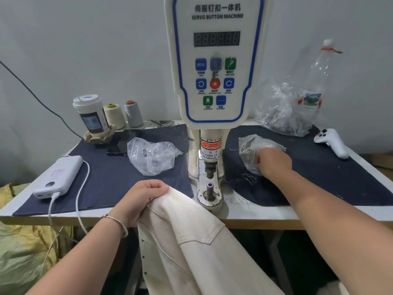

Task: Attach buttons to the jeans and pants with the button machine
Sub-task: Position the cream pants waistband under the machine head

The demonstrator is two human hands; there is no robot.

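My left hand (143, 199) grips the top edge of the cream pants (191, 241), fingers curled over the fold, just left of the lower die (210, 185) on the button machine (214, 60). The pants lie with their long axis running from that grip down and to the right, off the front of the table (265, 211) toward me, so the held edge sits just beside the die but not yet over it. My right hand (274, 161) is across the machine, buried in a small clear bag (253, 150) on the dark cloth (319, 177); its fingers curl into the plastic, but I cannot tell whether they pinch a button. I judge the right hand must bring a button leftward to the die while the left, being nearer, slides the waistband right over the post.
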